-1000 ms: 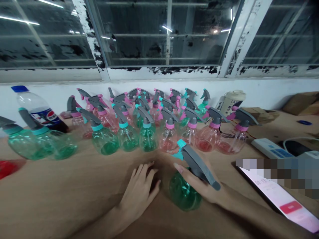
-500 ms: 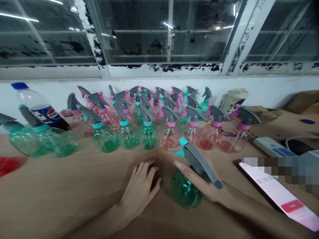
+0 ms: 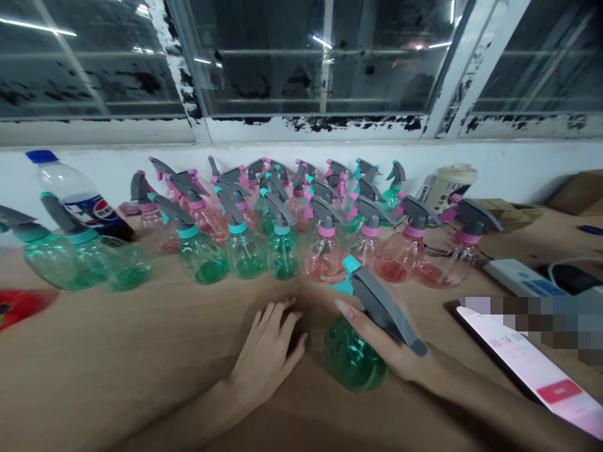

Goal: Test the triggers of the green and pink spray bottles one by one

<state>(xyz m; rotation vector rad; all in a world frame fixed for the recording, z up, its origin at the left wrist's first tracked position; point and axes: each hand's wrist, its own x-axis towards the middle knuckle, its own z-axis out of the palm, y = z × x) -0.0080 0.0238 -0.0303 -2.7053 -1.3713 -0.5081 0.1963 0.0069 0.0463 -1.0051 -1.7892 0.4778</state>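
My right hand [image 3: 384, 345] is wrapped round a green spray bottle [image 3: 351, 358] with a grey and turquoise trigger head. The thumb lies along its near side; the other fingers are mostly hidden behind it. The bottle leans slightly, its nozzle pointing up and to the left. My left hand [image 3: 271, 339] rests palm down on the wooden table [image 3: 141, 358], left of that bottle and apart from it. Its fingers are loosely bent and spread, with nothing in them. Beyond both hands stand several more spray bottles, green ones [image 3: 285, 254] and pink ones [image 3: 323, 254], in rows.
A cola bottle [image 3: 89, 204] stands back left, a red packet [image 3: 21, 307] at the left edge. To the right lie a lit phone [image 3: 532, 370] and a white power strip [image 3: 522, 279]. A paper cup [image 3: 450, 188] and brown cardboard [image 3: 579, 191] sit near the wall.
The whole view has shifted slightly, with the scene a little further right. Both hands keep nearly the same pose, and the right hand still grips the green spray bottle.
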